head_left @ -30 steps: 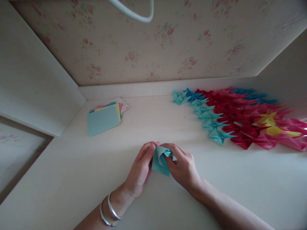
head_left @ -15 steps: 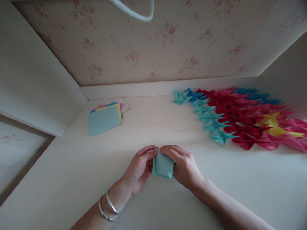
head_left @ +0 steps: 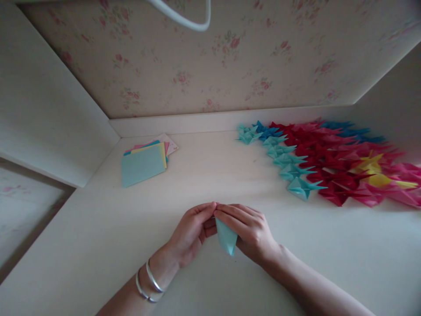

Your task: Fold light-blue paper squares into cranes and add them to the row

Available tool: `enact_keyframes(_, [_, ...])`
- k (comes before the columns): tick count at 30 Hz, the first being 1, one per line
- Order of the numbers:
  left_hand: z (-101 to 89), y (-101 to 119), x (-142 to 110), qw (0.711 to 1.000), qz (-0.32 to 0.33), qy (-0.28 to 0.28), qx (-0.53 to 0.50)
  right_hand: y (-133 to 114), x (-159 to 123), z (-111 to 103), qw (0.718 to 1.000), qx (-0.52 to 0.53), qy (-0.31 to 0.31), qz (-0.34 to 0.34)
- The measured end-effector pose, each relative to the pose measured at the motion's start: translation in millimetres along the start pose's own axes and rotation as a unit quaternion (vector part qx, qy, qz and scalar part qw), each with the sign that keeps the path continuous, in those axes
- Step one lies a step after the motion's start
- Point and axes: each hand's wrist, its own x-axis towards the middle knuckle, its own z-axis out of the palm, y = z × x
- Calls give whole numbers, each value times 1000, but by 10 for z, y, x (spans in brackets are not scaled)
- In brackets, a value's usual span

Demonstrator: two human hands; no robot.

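Observation:
A light-blue piece of folded origami paper is held between my two hands, just above the white tabletop. My left hand pinches its upper end between thumb and fingertips. From the other side, the fingers of my right hand lie over its top and right edge, closed on it. Its lower end tapers to a point that hangs free. My fingers hide the top of the paper.
On the left lies a stack of coloured paper squares, light blue on top. Rows of folded paper cranes in light blue, red, pink, yellow and blue spread over the right side. A floral-papered wall rises behind the white table.
The folded paper has turned and now looks narrower, with its tip pointing lower. My fingertips have come together at its top. The stack and the cranes have stayed put.

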Motion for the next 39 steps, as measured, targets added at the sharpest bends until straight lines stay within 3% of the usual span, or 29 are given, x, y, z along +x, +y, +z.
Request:
enact_keyframes(5, [5, 1, -23, 999, -2, -20, 30, 0, -7, 3, 1000, 17, 6, 20])
enact_keyframes(10, [25, -4, -21, 996, 16, 14, 83, -10, 22, -9, 995, 57, 31, 73])
enact_keyframes(15, [21, 6, -14, 994, 22, 35, 101, -4, 21, -15, 988, 106, 8, 110])
enact_keyframes(23, [1, 10, -17, 997, 4, 34, 68, -14, 45, -21, 991, 93, 36, 89])
enact_keyframes(33, [6, 5, 6, 998, 4, 5, 56, -10, 19, -35, 998, -55, 39, -5])
enact_keyframes(39, [12, -4, 8, 999, 8, 4, 52, -43, 31, -6, 995, -76, 50, -30])
